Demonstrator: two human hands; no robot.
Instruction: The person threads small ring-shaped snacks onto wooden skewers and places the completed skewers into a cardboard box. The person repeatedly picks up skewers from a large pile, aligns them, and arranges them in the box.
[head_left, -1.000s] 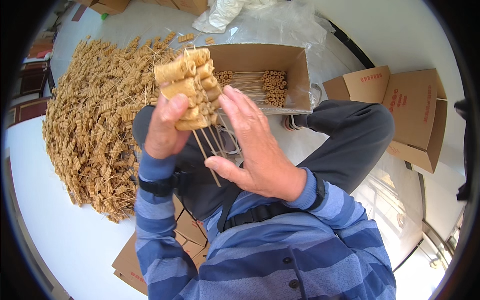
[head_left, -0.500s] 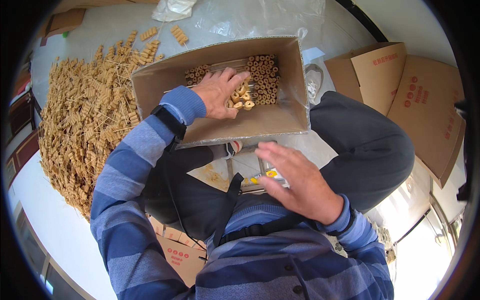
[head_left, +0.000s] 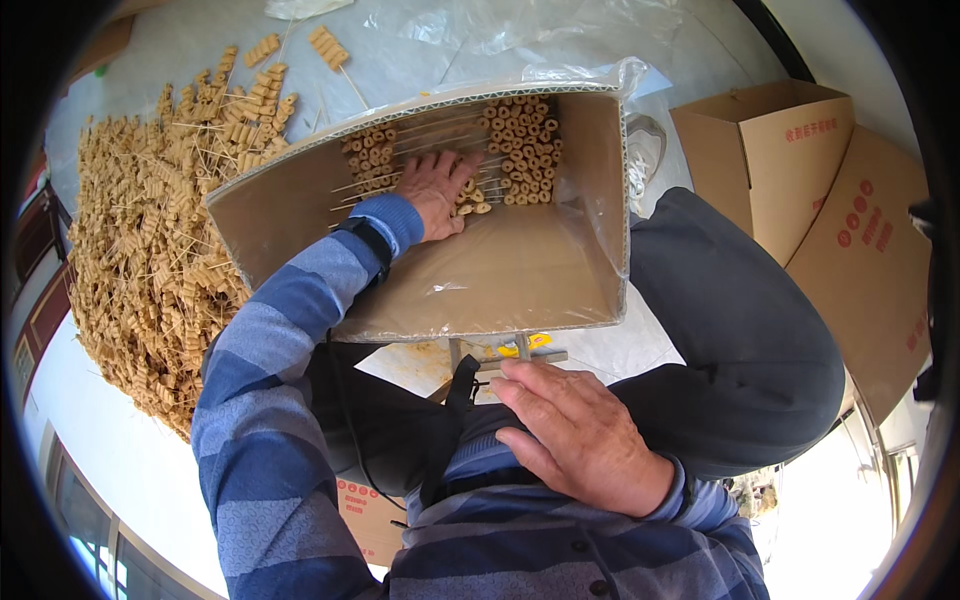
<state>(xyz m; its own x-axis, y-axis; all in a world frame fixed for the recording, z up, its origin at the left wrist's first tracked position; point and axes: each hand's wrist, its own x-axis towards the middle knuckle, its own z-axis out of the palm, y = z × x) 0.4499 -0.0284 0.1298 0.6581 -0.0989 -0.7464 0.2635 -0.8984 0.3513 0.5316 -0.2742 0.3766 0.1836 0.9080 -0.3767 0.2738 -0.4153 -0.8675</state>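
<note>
Compared with the frame half a second earlier, my left hand remains inside the brown, plastic-lined cardboard box; the bunch of tan, ring-shaped rolls on thin wooden sticks shows less beneath it, and more sticks show left of my wrist. My right hand is now nearer my body. The bunch lies in the box's far half, between the left stack of tan rolls and the right stack. My left forearm reaches in from the near left, palm down, fingers extended and slightly parted; whether they grip the bunch, I cannot tell. My right fingers are loosely extended, thumb apart, holding nothing.
</note>
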